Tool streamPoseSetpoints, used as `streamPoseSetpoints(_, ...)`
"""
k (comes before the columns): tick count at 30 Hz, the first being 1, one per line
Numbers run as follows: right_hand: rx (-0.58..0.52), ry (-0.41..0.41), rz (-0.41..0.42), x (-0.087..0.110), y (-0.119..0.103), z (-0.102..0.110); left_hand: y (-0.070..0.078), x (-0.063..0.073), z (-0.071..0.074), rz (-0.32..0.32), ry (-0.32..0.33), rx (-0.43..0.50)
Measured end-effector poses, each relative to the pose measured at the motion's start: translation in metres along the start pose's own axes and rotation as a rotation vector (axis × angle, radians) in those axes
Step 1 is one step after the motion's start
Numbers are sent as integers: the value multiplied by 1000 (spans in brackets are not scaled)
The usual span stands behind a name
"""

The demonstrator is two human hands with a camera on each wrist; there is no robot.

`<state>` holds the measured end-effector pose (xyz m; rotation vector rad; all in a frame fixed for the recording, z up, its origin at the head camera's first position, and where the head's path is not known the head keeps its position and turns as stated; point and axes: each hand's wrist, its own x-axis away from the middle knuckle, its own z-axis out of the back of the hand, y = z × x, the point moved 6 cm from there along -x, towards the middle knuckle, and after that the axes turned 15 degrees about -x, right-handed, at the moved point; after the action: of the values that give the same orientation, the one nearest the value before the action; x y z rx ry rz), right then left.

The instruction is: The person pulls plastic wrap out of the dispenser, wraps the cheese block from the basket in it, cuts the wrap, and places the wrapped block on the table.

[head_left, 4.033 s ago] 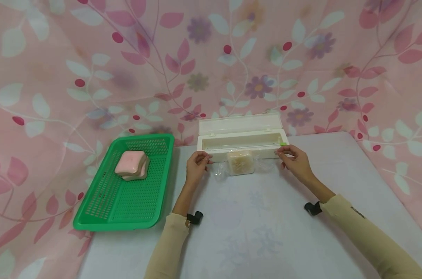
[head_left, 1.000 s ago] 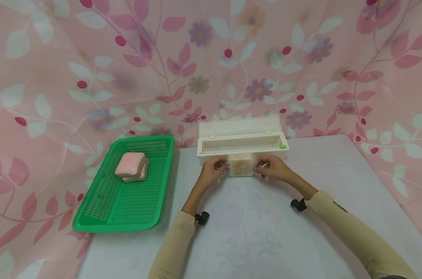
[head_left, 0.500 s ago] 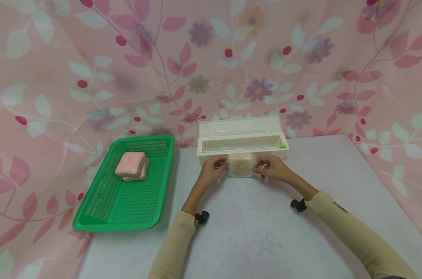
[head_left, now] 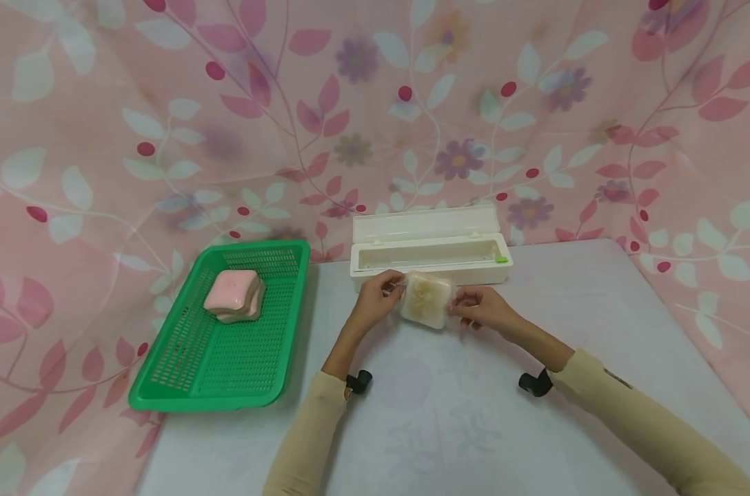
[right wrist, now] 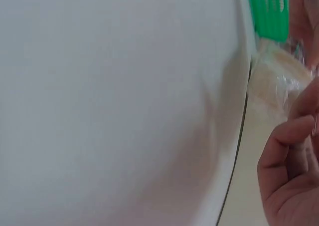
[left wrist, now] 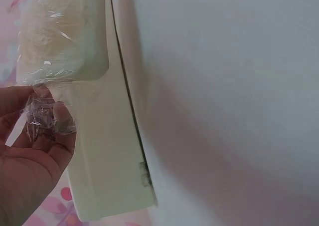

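Note:
A square, cream-coloured block (head_left: 426, 301) wrapped in clear plastic film is held up tilted between my hands, its right side lower. My left hand (head_left: 375, 297) pinches the bunched film (left wrist: 45, 117) at the left end; that crumpled tail shows between thumb and fingers in the left wrist view. At the right end, my right hand (head_left: 487, 308) holds the film with curled fingers close against the block; the right wrist view shows them only partly. Just behind stands a long white box (head_left: 431, 274) with its lid (head_left: 424, 222) raised and a green tab (head_left: 502, 260) on its rim.
On the left of the white-covered table (head_left: 437, 441) stands a green plastic basket (head_left: 207, 401). A stack of pink, square, soft-looking pieces (head_left: 231, 289) lies in its back left part. A pink floral curtain (head_left: 375, 103) hangs behind the table.
Both hands first drew inward from the spread film to the block's sides. In the last half second the block has tilted clockwise, and my right hand has lowered slightly.

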<state>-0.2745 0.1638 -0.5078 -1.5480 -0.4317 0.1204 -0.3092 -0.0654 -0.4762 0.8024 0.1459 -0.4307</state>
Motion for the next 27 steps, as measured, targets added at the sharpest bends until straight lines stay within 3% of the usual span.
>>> streamPoseSetpoints(5,-180,48,-145,21,7,-13,8,-3,2,-30,-72,-51)
streamPoseSetpoints(12,-436,60,-311,54,18,-35,15,-7,-6,-82,-284,-80)
streamPoseSetpoints(18,-594,18,-365,79,23,-57,26,-8,-13,-171,-402,-101)
streamPoseSetpoints(27,-768,11,-369,103,27,-75,43,-7,-29,-201,-531,-128)
